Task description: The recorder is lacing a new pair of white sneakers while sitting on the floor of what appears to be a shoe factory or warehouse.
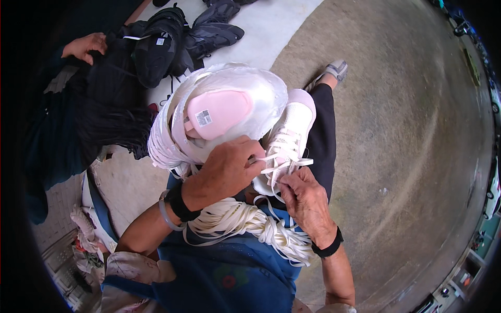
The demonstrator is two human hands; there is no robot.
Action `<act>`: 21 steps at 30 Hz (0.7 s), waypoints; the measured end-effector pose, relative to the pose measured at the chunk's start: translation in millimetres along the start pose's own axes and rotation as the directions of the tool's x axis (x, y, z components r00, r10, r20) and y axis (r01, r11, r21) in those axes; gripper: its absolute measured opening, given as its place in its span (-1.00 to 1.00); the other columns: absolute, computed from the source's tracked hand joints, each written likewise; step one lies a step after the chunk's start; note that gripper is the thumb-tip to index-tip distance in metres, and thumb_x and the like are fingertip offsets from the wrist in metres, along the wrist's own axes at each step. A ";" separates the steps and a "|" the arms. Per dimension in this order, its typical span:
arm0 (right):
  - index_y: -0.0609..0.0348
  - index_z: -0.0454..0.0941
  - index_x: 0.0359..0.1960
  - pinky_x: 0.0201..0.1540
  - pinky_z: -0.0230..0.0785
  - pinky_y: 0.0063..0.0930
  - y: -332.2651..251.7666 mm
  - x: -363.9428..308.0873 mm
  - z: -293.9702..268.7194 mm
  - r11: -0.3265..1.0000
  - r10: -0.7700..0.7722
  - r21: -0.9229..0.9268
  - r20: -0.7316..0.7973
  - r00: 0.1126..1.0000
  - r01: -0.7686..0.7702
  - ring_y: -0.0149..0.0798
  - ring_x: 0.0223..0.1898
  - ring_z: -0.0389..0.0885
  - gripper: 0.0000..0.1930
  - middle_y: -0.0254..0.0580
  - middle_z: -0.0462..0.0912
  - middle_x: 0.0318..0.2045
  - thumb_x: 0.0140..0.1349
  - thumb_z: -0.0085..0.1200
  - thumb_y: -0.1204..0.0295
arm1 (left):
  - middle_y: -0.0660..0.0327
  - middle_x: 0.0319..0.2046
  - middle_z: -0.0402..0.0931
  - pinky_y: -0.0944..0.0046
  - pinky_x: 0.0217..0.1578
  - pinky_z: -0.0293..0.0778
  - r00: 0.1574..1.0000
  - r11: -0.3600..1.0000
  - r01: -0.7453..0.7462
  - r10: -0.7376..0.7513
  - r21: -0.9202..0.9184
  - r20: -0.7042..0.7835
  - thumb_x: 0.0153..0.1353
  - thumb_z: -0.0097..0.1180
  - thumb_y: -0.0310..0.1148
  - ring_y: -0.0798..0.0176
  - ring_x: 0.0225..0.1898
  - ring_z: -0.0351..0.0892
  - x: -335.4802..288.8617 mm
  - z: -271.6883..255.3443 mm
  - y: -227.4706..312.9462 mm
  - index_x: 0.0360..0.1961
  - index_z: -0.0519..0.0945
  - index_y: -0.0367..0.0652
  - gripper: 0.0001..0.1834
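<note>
A white and pale pink sneaker (300, 116) rests by my right thigh, toe pointing away from me. Flat white shoelace (284, 166) crosses its front and forms loops at the ankle end. Closed around one part of the lace, my left hand (229, 166) is on the left of the shoe opening. On the opposite side, my right hand (305, 197) pinches another part of it between thumb and fingers. A thick bundle of cream laces (250, 224) lies across the blue apron (224, 266) on my lap, just below both hands.
Left of the sneaker stands a stack of nested white shoe pieces (169, 135) with a pink, labelled pad (219, 112) on top. Black shoes (162, 49) lie on a white surface (276, 31) beyond. Another person's hand (86, 48) is at far left, near hanging black laces (112, 122).
</note>
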State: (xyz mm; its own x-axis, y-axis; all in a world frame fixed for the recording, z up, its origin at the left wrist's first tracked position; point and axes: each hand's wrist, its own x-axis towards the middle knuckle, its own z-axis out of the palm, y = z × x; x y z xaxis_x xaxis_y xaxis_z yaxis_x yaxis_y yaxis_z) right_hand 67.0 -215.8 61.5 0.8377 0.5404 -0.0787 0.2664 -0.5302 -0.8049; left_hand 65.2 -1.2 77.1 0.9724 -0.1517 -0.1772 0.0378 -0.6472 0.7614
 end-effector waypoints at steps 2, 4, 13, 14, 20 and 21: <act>0.20 0.59 -0.29 -0.37 0.45 -0.20 -0.2 -0.4 0.4 0.997 0.038 0.065 -0.039 0.999 -0.035 0.01 -0.42 0.59 -0.90 -0.06 0.54 -0.39 0.15 0.19 0.54 | 0.00 -0.40 0.55 0.21 -0.46 0.49 0.999 0.999 -0.030 0.030 0.027 -0.016 0.17 0.21 -0.49 0.05 -0.48 0.63 3.0 -2.1 0.1 -0.28 0.56 -0.28 -0.87; 0.20 0.58 -0.28 -0.37 0.45 -0.21 -3.2 -3.1 -0.4 0.998 0.028 0.054 -0.026 0.999 -0.027 0.01 -0.42 0.59 -0.89 -0.05 0.55 -0.39 0.15 0.19 0.54 | 0.00 -0.42 0.57 0.22 -0.47 0.49 1.000 1.000 -0.012 0.013 0.021 -0.020 0.17 0.20 -0.50 0.06 -0.50 0.63 4.0 0.0 -2.7 -0.25 0.55 -0.27 -0.86; 0.26 0.57 -0.19 -0.36 0.45 -0.25 -0.3 -0.5 -10.5 0.992 0.119 0.056 -0.223 0.967 -0.109 0.00 -0.42 0.59 -0.83 0.01 0.54 -0.38 0.17 0.17 0.59 | -0.03 -0.47 0.59 0.19 -0.47 0.47 0.998 0.999 -0.028 0.030 0.035 -0.055 0.20 0.17 -0.50 0.03 -0.50 0.62 8.4 1.5 -4.4 -0.27 0.55 -0.30 -0.89; 0.29 0.57 -0.18 -0.36 0.44 -0.26 1.2 1.2 -12.4 0.992 0.129 0.044 -0.249 0.960 -0.121 -0.01 -0.42 0.58 -0.83 0.02 0.54 -0.38 0.17 0.16 0.60 | -0.04 -0.47 0.58 0.16 -0.47 0.46 0.999 0.998 -0.034 0.036 0.048 -0.040 0.20 0.16 -0.50 -0.01 -0.50 0.61 8.4 0.7 -3.3 -0.28 0.55 -0.30 -0.90; 0.31 0.60 -0.23 -0.35 0.46 -0.28 7.5 14.5 -11.9 0.988 0.152 0.046 -0.266 0.952 -0.145 -0.03 -0.41 0.60 -0.86 0.01 0.58 -0.36 0.17 0.17 0.59 | -0.07 -0.46 0.55 0.08 -0.45 0.42 0.996 0.985 -0.071 0.079 0.156 -0.048 0.20 0.13 -0.52 -0.14 -0.45 0.56 7.6 3.9 -4.7 -0.32 0.53 -0.29 -0.94; 0.30 0.60 -0.23 -0.35 0.47 -0.28 7.2 16.3 -11.4 0.989 0.145 0.040 -0.277 0.950 -0.140 -0.02 -0.40 0.62 -0.86 0.00 0.58 -0.36 0.16 0.18 0.57 | -0.07 -0.46 0.55 0.08 -0.45 0.42 0.996 0.985 -0.072 0.079 0.155 -0.045 0.20 0.13 -0.52 -0.14 -0.45 0.56 8.0 4.0 -3.8 -0.32 0.53 -0.29 -0.94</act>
State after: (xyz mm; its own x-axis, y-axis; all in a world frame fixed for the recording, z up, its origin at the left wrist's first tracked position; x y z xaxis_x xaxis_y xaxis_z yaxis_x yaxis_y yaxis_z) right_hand 88.0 -218.2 61.2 0.9665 0.2552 -0.0288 0.1274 -0.5739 -0.8089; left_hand 71.9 -2.9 70.2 0.9817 -0.1690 -0.0881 -0.0681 -0.7429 0.6659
